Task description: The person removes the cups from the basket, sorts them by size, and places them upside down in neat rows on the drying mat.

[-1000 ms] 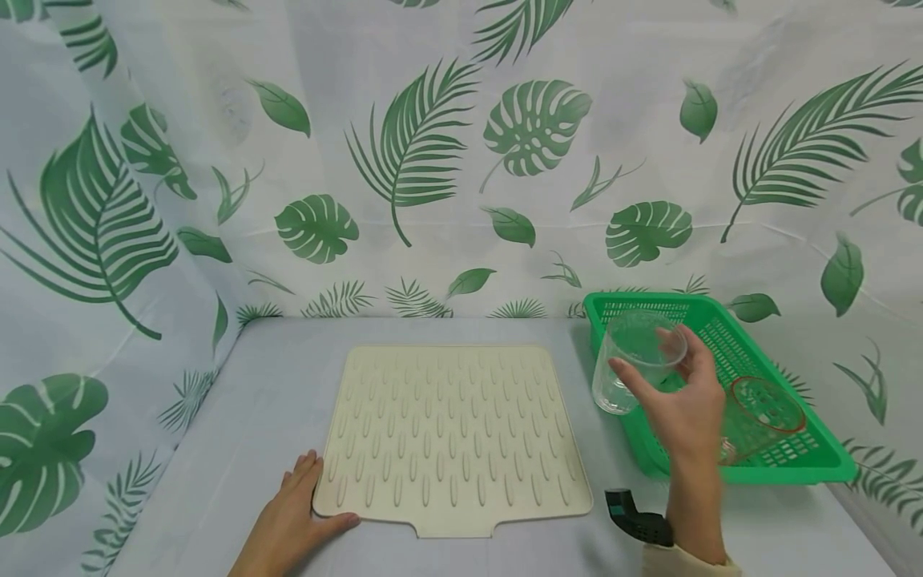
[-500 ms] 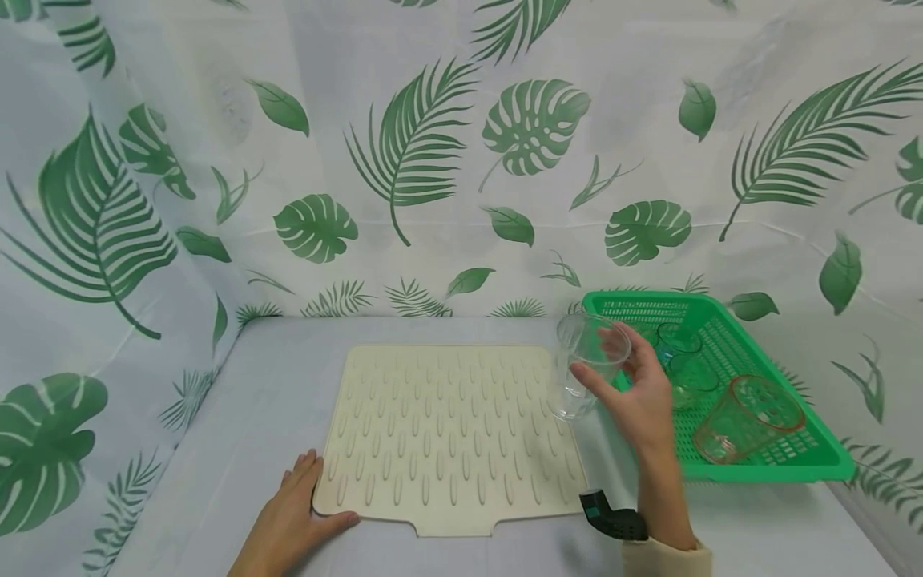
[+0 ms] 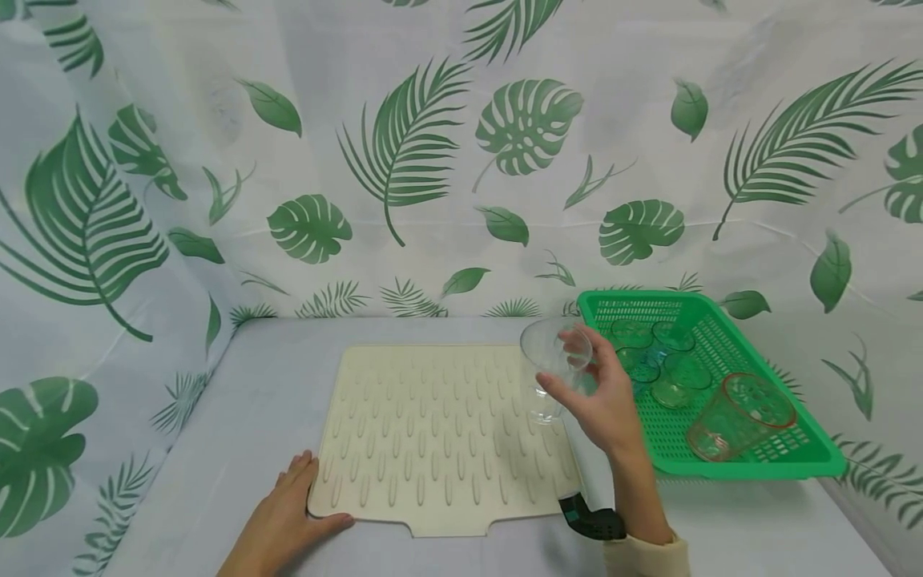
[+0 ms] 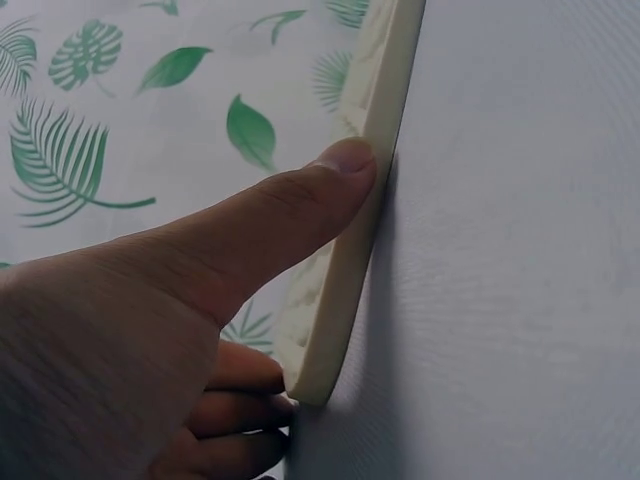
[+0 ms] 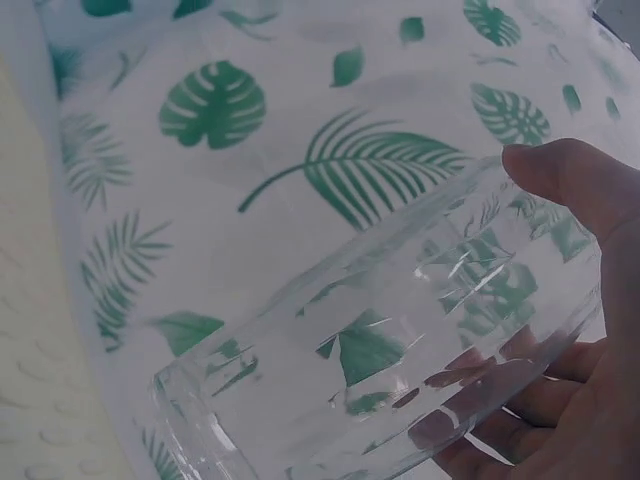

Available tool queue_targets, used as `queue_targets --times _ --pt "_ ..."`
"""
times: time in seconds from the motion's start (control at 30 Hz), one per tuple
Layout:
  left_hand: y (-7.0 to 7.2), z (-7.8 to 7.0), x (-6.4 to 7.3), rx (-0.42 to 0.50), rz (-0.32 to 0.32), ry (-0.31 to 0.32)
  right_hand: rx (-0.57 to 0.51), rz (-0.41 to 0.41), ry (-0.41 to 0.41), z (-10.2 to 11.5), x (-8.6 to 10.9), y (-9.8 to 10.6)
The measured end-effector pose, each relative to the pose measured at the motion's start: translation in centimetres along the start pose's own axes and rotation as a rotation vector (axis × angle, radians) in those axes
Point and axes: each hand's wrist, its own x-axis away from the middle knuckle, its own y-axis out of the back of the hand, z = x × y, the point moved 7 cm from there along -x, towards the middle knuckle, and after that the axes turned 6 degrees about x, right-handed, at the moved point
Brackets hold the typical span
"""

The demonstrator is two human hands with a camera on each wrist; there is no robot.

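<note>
Glass, clear and faceted, [image 3: 542, 357] is in your right hand [image 3: 602, 393]: your thumb is on one side of the wall and the other fingers wrap the far side, so the fingers are clamped on it. Its mouth faces up. From the head view it overlaps the right-hand part of the cream mat [image 3: 425, 425]; the right wrist view shows a gap between the two.

Your left hand [image 3: 281, 513] rests at the mat's near left corner. You have the thumb against the front edge and the other fingers along the left side; the thumb and fingers are apart, touching the mat rather than wrapped round it. The mat lies flat on the counter [image 3: 252, 385], its rows of raised ridges facing up and its short tab toward you.

To your right, beyond your forearm, sits a green basket [image 3: 750, 469] with slotted walls. In it you have a pink-tinted glass [image 3: 743, 417] with a red rim, leaning over near the front, and a cluster of small glasses [image 3: 681, 381] further back.

Your right wrist wears a black band [image 3: 598, 522] just above a cream sleeve [image 3: 649, 554]. White cloth [image 3: 440, 240] printed with green leaves hangs behind the counter.
</note>
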Motion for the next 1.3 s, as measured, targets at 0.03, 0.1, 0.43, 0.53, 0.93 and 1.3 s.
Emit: queue_targets --times 0.03,0.1,0.43,0.53,0.93,1.3 --pt "0.1 -0.1 0.0 -0.005 0.000 -0.007 -0.013 0.011 0.008 0.1 0.0 -0.2" --pt "0.2 -0.2 -0.1 0.001 0.008 -0.005 -0.040 0.037 0.031 0.3 0.0 -0.6" --pt "2.1 -2.9 -0.5 -0.005 -0.022 -0.120 -0.119 0.154 0.080 1.0 0.3 -2.1" --pt "2.9 -4.3 -0.7 0.036 -0.040 -0.171 -0.142 0.178 0.080 1.0 0.4 -2.6" --pt "4.6 -11.3 -0.7 0.195 -0.127 -0.396 -0.183 0.218 0.129 4.4 0.9 -2.7" --pt "5.1 -16.7 -0.5 0.303 -0.107 -0.542 -0.217 0.304 0.156 3.8 1.2 -4.2"
